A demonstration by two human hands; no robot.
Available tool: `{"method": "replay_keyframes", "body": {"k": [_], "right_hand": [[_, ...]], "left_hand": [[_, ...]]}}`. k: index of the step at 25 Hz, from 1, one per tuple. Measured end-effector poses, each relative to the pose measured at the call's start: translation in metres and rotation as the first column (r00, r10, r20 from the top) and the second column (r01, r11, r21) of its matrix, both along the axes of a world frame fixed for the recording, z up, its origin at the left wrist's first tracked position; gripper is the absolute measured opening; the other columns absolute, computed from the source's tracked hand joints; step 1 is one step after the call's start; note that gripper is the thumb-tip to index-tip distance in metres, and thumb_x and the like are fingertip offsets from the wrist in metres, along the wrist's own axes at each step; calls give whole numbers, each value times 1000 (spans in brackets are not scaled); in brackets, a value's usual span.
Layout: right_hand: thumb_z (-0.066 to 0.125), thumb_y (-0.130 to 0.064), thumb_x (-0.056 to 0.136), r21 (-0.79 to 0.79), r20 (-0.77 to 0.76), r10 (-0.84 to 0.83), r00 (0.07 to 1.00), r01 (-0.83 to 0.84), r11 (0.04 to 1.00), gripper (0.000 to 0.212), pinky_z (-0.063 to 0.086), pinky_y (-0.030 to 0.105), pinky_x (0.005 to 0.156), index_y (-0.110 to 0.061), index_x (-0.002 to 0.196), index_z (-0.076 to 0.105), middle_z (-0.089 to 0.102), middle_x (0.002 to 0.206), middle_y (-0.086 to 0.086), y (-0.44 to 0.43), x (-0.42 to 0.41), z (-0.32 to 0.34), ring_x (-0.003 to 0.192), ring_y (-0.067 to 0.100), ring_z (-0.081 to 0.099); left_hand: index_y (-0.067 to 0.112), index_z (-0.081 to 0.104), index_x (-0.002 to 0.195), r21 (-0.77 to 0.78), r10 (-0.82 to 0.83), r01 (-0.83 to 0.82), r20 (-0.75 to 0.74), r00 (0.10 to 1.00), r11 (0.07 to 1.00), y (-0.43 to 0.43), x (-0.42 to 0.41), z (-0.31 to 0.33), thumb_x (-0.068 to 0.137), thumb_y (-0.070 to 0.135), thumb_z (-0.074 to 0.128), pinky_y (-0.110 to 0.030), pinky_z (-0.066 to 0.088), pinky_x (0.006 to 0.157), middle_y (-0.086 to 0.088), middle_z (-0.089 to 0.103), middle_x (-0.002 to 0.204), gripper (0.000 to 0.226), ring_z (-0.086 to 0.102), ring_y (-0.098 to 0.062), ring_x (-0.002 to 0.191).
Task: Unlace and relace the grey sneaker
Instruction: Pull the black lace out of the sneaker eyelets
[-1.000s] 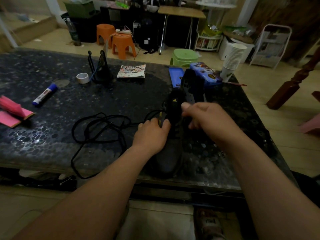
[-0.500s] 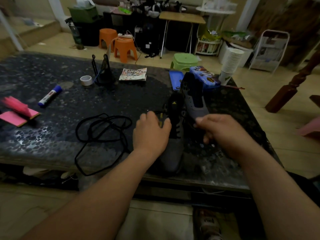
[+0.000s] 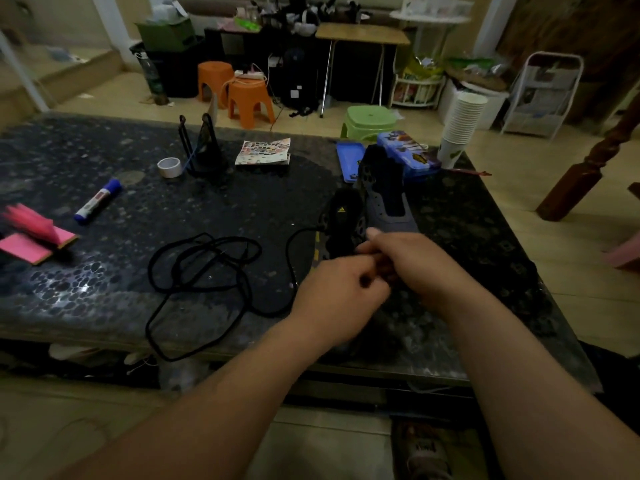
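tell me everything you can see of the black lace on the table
The black lace is a long, thin, dark cord lying slack in several overlapping loops on the dark speckled table, left of the grey sneaker. One loop hangs over the table's near edge. Another strand arcs up to the sneaker's side beside the tongue and runs down toward the left hand; blur hides whether any fingers grip it. Its ends cannot be made out.

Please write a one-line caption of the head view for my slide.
Left hand and right hand meet over the sneaker on the table; loose lace lies coiled at left.
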State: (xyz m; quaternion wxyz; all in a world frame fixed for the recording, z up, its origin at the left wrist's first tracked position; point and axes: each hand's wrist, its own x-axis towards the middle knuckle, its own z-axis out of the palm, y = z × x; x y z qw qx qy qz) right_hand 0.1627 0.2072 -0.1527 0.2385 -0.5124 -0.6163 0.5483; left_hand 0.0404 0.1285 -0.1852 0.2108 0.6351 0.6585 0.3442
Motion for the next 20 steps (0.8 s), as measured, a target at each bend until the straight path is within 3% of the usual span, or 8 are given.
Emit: {"method": "replay_keyframes", "body": {"k": [3, 5, 8, 11, 12, 14, 17, 20], "right_hand": [[69, -33, 98, 46, 74, 52, 996, -56, 997, 29, 51, 28, 63, -7, 91, 78, 73, 74, 7, 0, -21, -11, 66, 15, 65], [69, -26, 98, 92, 102, 14, 995, -23, 996, 22, 48, 29, 62, -9, 87, 77, 66, 65, 0, 7, -22, -12, 62, 13, 60], [64, -18, 97, 123, 69, -44, 997, 35, 992, 20, 43, 29, 58, -15, 77, 68, 64, 60, -2, 9, -16, -10, 57, 14, 57], [55, -18, 93, 104, -19, -161, 987, 162, 981, 21, 47, 35, 64, -14, 73, 62, 68, 67, 2, 8, -9, -5, 69, 24, 65], [54, -18, 91, 105, 19, -170, 985, 167, 980, 22, 48, 39, 67, -12, 71, 60, 67, 68, 6, 10, -3, -2, 74, 29, 66], [54, -18, 92, 111, 330, -14, 944, -24, 993, 24, 45, 40, 66, -8, 70, 59, 60, 70, 10, 12, 12, 2, 69, 28, 59], [55, -40, 94, 150, 687, 51, 725, -210, 966, 35, 46, 33, 63, -14, 71, 57, 58, 71, 2, 6, 19, -16, 69, 22, 58], [56, -54, 96, 380, 500, -137, 855, -74, 922, 29, 50, 37, 74, -25, 92, 59, 62, 89, -4, 5, 3, -27, 85, 18, 60]], "left_hand": [[25, 66, 84, -85, -248, 235, -223, 943, 968, -3, -4, -6, 92, 38, 57, -43, 54, 63, 2, 65, 83, 18, 60, -19, 71], [26, 64, 82, -32, -276, 276, -231, 933, 961, 1, -9, -9, 94, 41, 52, -43, 52, 64, 5, 63, 81, 23, 57, -16, 74], [24, 51, 78, 158, 80, -72, -44, 996, 985, 13, -22, -19, 91, 41, 48, -43, 47, 71, 5, 51, 86, 21, 52, -18, 81], [21, 48, 89, -14, 375, -375, 67, 925, 927, 30, -42, -34, 95, 47, 61, -38, 43, 72, 1, 52, 95, 30, 56, -22, 86], [20, 48, 90, -96, 393, -384, 100, 914, 918, 34, -46, -36, 95, 52, 62, -37, 42, 69, 0, 56, 95, 35, 58, -22, 85], [22, 49, 89, -154, 396, -375, 139, 908, 914, 42, -51, -33, 93, 61, 61, -37, 42, 65, -1, 62, 91, 41, 60, -20, 82], [23, 51, 89, -142, 392, -374, 129, 911, 916, 45, -54, -27, 93, 64, 59, -37, 45, 66, 0, 64, 87, 43, 61, -19, 81], [25, 53, 91, -87, 380, -375, 58, 923, 923, 45, -54, -24, 95, 61, 56, -39, 48, 70, 3, 64, 89, 36, 61, -20, 82]]}}
